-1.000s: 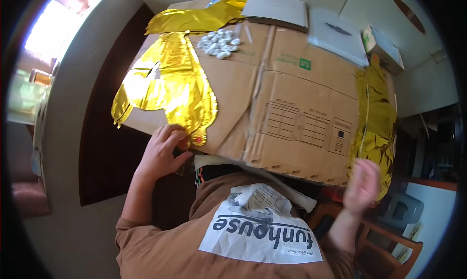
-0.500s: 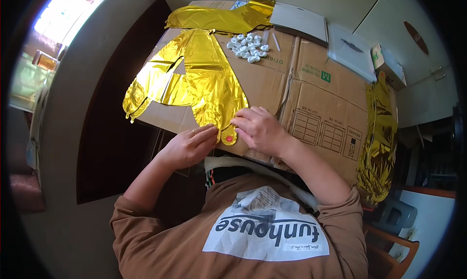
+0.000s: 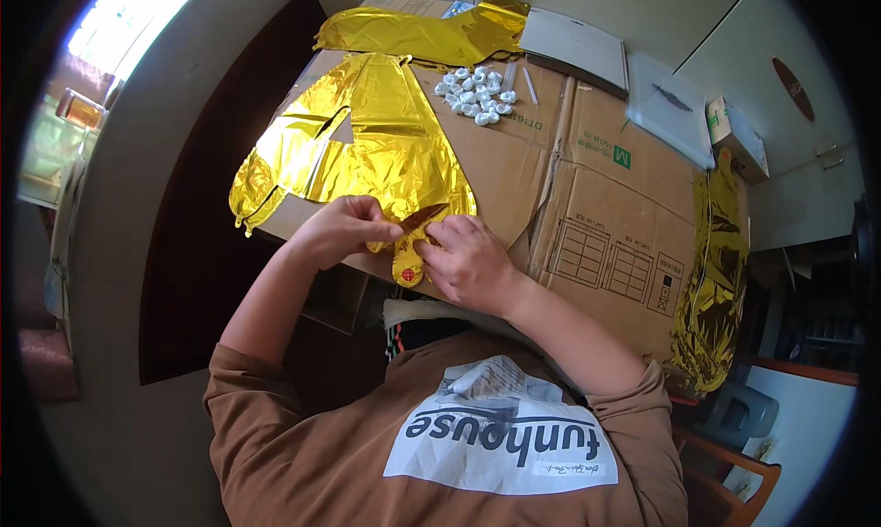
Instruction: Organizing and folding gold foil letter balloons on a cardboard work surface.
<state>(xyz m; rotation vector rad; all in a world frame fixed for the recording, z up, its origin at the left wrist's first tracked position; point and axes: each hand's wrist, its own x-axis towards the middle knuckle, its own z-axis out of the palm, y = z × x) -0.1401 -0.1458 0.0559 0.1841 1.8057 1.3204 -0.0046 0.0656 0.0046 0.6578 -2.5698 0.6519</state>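
A flat grey thing (image 3: 575,50) lies at one o'clock, a pale flat pack (image 3: 663,121) and a small box (image 3: 739,141) at two, a brown wooden chair (image 3: 768,485) at four, and a bright window (image 3: 128,15) at ten.

1. A brown top (image 3: 317,454) fills the lower centre.
2. Its loose, creased sleeves (image 3: 248,389) end near the elbows, lower left and lower right.
3. A white panel (image 3: 505,428) on it bears dark lettering and a greyish picture.
4. Below mid-frame, a black garment (image 3: 424,330) shows thin coloured stripes (image 3: 394,341).
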